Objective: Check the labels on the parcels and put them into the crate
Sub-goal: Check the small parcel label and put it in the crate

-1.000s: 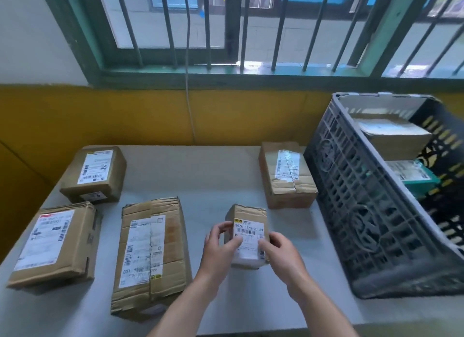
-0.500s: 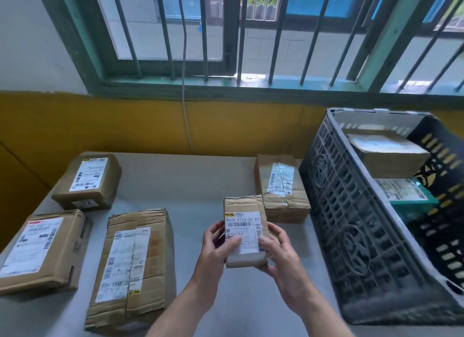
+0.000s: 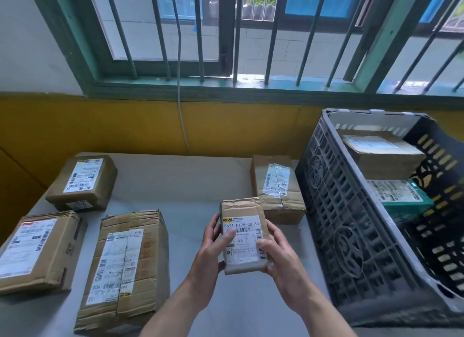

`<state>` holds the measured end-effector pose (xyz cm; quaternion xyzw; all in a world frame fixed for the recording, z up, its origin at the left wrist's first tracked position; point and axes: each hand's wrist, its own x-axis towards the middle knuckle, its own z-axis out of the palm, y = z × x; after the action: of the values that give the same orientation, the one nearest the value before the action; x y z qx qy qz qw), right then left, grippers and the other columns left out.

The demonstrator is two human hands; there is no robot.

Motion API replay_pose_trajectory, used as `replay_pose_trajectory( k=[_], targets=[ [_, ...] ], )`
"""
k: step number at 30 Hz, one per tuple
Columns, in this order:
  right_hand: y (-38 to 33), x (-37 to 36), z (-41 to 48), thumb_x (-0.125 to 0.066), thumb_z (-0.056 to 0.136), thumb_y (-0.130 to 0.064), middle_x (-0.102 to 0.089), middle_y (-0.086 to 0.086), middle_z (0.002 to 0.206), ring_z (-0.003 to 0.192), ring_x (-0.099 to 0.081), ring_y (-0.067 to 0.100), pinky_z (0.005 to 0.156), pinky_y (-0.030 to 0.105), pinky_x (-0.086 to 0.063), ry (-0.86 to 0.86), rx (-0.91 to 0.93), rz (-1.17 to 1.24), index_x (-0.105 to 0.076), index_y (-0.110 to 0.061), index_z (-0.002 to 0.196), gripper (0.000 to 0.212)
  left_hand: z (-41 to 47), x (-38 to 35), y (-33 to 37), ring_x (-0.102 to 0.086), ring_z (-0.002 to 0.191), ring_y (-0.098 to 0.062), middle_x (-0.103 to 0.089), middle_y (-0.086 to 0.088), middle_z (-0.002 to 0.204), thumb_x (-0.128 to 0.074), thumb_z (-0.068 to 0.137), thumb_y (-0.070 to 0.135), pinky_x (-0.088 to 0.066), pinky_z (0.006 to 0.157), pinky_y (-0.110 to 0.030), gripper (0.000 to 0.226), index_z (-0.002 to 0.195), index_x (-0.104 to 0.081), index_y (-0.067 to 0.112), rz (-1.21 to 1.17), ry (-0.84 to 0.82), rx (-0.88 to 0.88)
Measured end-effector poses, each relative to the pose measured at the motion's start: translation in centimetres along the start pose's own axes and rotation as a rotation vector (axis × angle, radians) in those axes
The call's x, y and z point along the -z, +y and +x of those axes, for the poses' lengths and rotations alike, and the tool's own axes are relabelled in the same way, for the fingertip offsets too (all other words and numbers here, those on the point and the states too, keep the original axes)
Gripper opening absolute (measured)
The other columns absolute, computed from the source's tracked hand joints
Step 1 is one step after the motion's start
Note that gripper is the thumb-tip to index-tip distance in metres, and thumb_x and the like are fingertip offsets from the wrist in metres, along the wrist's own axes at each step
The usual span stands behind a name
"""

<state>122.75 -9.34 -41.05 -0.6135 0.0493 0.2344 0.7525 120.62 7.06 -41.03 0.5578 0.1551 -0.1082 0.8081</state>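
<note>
I hold a small brown parcel [image 3: 242, 226] above the table, its white label facing me. My left hand [image 3: 213, 249] grips its left edge, thumb across the label. My right hand [image 3: 281, 259] grips its right edge and underside. The dark grey slatted crate [image 3: 351, 226] stands tilted at the right. Inside it lie a brown parcel [image 3: 381, 153] and a green parcel [image 3: 401, 196]. Several parcels remain on the table: one at the far left [image 3: 82, 181], one at the near left [image 3: 35, 251], a large one [image 3: 125, 266], and one beside the crate [image 3: 276, 188].
The grey table [image 3: 180, 181] stands against a yellow wall [image 3: 140, 125] under a barred green window [image 3: 226, 35]. A thin cable [image 3: 179, 90] hangs down the wall. The crate fills the table's right side.
Both hands have lifted the small parcel off the table and brought it closer to me, label up. The camera view has tipped upward a little.
</note>
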Motion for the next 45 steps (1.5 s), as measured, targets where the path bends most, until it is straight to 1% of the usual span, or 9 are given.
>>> replay_pose_trajectory(
  k=[6, 12, 17, 21, 25, 31, 34, 41, 45],
  targets=[
    [-0.4, -0.4, -0.3, -0.072, 0.066, -0.048, -0.066, -0.008, 0.135, 0.123, -0.063, 0.016, 0.101, 0.047, -0.05, -0.001, 0.002, -0.022, -0.045, -0.036, 0.142, 0.082, 0.3, 0.0, 0.7, -0.07, 0.116, -0.03, -0.072, -0.004, 0.126, -0.07, 0.077, 0.033, -0.055, 0.101, -0.053, 0.073, 0.146, -0.045, 0.038, -0.032, 0.024, -0.011],
    [-1.1, -1.0, 0.0, -0.065, 0.074, -0.044, -0.069, -0.008, 0.128, 0.117, -0.066, 0.017, 0.085, 0.038, -0.052, 0.08, 0.04, -0.037, -0.051, -0.038, 0.136, 0.064, 0.0, -0.4, 1.0, -0.07, 0.115, -0.029, -0.071, -0.006, 0.127, -0.067, 0.078, 0.032, -0.058, 0.097, -0.049, 0.08, 0.152, -0.038, 0.039, -0.025, 0.011, -0.019],
    [-1.2, -1.3, -0.4, -0.063, 0.075, -0.043, -0.07, -0.008, 0.126, 0.108, -0.069, 0.015, 0.076, 0.032, -0.052, 0.057, 0.044, -0.031, -0.05, -0.037, 0.135, 0.061, 0.1, -0.4, 1.5, -0.071, 0.114, -0.028, -0.072, -0.006, 0.126, -0.065, 0.081, 0.043, -0.055, 0.101, -0.054, 0.066, 0.144, -0.044, 0.042, -0.016, 0.025, -0.03],
    [-1.2, -1.6, -0.2, -0.073, 0.06, -0.056, -0.071, 0.001, 0.127, 0.112, -0.07, 0.02, 0.087, 0.041, -0.058, 0.139, 0.065, 0.019, -0.051, -0.029, 0.134, 0.081, 0.0, -0.7, 1.5, -0.071, 0.113, -0.031, -0.071, -0.009, 0.125, -0.066, 0.079, 0.04, -0.056, 0.098, -0.052, 0.058, 0.135, -0.049, 0.042, -0.012, 0.046, -0.037],
    [-1.5, -1.8, -0.1, -0.071, 0.059, -0.055, -0.071, 0.001, 0.125, 0.112, -0.07, 0.022, 0.087, 0.04, -0.058, 0.166, 0.08, 0.014, -0.052, -0.03, 0.129, 0.076, 0.4, -1.1, 1.9, -0.071, 0.112, -0.033, -0.069, -0.012, 0.126, -0.065, 0.078, 0.052, -0.056, 0.095, -0.052, 0.055, 0.129, -0.048, 0.044, 0.002, 0.073, -0.009],
    [-2.0, -2.1, 0.0, -0.067, 0.086, -0.048, -0.071, 0.005, 0.121, 0.103, -0.071, 0.016, 0.079, 0.028, -0.052, 0.171, 0.042, -0.002, -0.05, -0.029, 0.127, 0.048, 0.8, -1.4, 2.4, -0.072, 0.093, -0.028, -0.066, -0.021, 0.124, -0.064, 0.076, 0.048, -0.059, 0.075, -0.04, 0.051, 0.124, -0.048, 0.04, -0.001, 0.083, -0.011],
    [-2.1, -2.3, 0.2, -0.066, 0.094, -0.039, -0.071, 0.009, 0.121, 0.094, -0.07, 0.014, 0.074, 0.026, -0.052, 0.21, 0.04, 0.013, -0.051, -0.026, 0.124, 0.037, 0.7, -1.7, 2.2, -0.073, 0.092, -0.026, -0.066, -0.021, 0.124, -0.064, 0.081, 0.048, -0.058, 0.075, -0.04, 0.049, 0.125, -0.047, 0.039, -0.009, 0.086, 0.004],
    [-2.3, -2.8, 0.5, -0.059, 0.097, -0.041, -0.069, 0.012, 0.119, 0.094, -0.07, 0.021, 0.071, 0.032, -0.053, 0.253, 0.016, -0.026, -0.049, -0.029, 0.119, 0.027, 1.1, -2.3, 2.5, -0.068, 0.077, -0.024, -0.068, -0.012, 0.104, -0.054, 0.101, 0.039, -0.055, 0.066, -0.037, 0.024, 0.124, -0.049, 0.032, 0.024, 0.168, 0.011],
    [-2.8, -2.9, 0.9, -0.064, 0.093, -0.048, -0.07, 0.011, 0.118, 0.106, -0.07, 0.031, 0.084, 0.047, -0.057, 0.28, 0.008, -0.022, -0.05, -0.03, 0.116, 0.032, 1.4, -2.3, 2.7, -0.073, 0.084, -0.026, -0.074, -0.01, 0.097, -0.052, 0.102, 0.049, -0.059, 0.078, -0.046, 0.025, 0.122, -0.049, 0.036, 0.034, 0.138, 0.014]
  ],
)
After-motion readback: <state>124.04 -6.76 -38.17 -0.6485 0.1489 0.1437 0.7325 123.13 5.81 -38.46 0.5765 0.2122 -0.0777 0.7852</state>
